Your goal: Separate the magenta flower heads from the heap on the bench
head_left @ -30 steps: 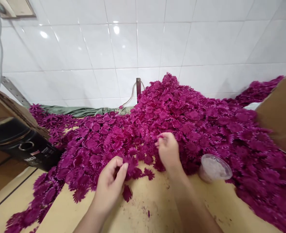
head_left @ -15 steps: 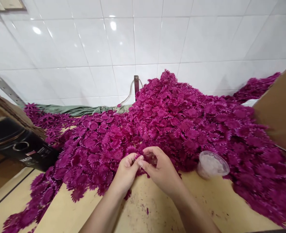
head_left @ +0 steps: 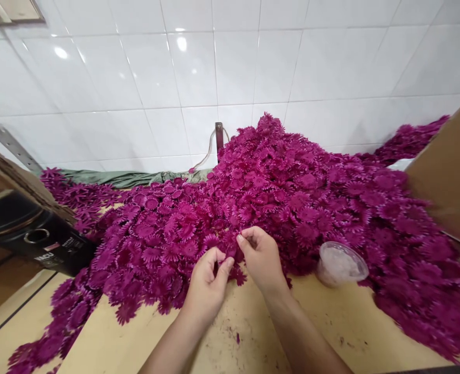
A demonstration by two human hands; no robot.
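Low in the middle of the head view, my left hand pinches the edge of a magenta artificial flower between thumb and forefinger. A little higher and to the right, my right hand is closed in a pinch at the other side of the same flower. Its outline blends into the heap of like flowers right behind, so its exact shape is hard to make out. Loose petals show just below, between the two hands. Both wrists are above the pale yellow board.
To the right, a clear plastic tub with whitish contents sits against the heap. A black canister and a cardboard sheet stand at left. Another cardboard panel rises at right. White wall tiles close off the back.
My hands were together at the fingertips and are now a little apart. The right one has moved up and to the right; the left one is slightly lower.
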